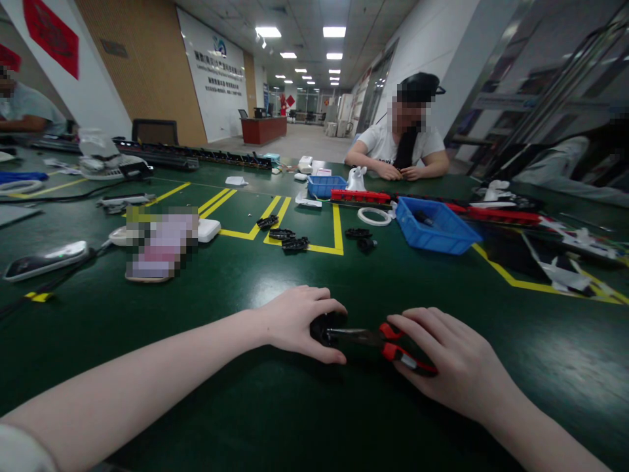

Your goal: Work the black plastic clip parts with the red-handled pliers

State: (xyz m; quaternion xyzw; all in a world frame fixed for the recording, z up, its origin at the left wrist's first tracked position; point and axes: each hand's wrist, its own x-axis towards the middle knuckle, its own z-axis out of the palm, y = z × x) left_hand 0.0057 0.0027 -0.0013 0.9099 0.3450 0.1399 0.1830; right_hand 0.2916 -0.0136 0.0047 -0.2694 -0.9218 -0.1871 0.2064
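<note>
My left hand (302, 324) is closed round a small black part (322, 328) low over the green table. Thumb and fingers grip it from the left, and much of it is hidden by them. My right hand (449, 357) holds long-nose pliers (388, 341) with red and black handles. Their metal jaws point left and meet the black part. Whether the jaws are clamped on it or only touching, I cannot tell. Several black parts (295, 244) lie farther off, around the yellow tape lines.
A blue bin (437, 226) with dark items stands at the right, behind it a red strip (361, 196). A smaller blue bin (327, 185) is farther back. A phone (160, 252) and white case (209, 230) lie at left. Across the table sits a person (400, 144).
</note>
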